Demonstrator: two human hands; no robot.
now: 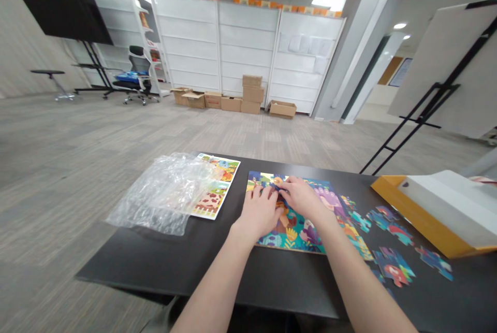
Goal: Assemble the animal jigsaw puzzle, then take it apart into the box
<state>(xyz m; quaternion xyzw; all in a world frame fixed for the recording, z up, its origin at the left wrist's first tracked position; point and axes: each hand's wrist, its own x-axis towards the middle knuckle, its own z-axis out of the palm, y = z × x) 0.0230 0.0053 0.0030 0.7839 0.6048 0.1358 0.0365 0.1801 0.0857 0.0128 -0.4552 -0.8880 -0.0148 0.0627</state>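
Observation:
A colourful jigsaw puzzle (pixel 291 237), largely joined, lies flat on the black table under both hands. My left hand (pixel 259 211) rests on its left part, fingers spread and palm down. Close beside it, my right hand (pixel 303 196) has its thumb and fingertips drawn together at a puzzle piece (pixel 278 188) in the upper left area, which the fingers partly cover. Loose puzzle pieces (pixel 394 266) are scattered to the right of the puzzle, some joined in small clusters. My right forearm hides part of the puzzle's right side.
Crumpled clear plastic wrap (pixel 163 193) covers part of an illustrated sheet (pixel 219 188) on the left of the black table (pixel 155 260). An open yellow and white box (pixel 438 214) sits at the right edge. Beyond stand a whiteboard easel (pixel 446 84) and cardboard boxes (pixel 252 95).

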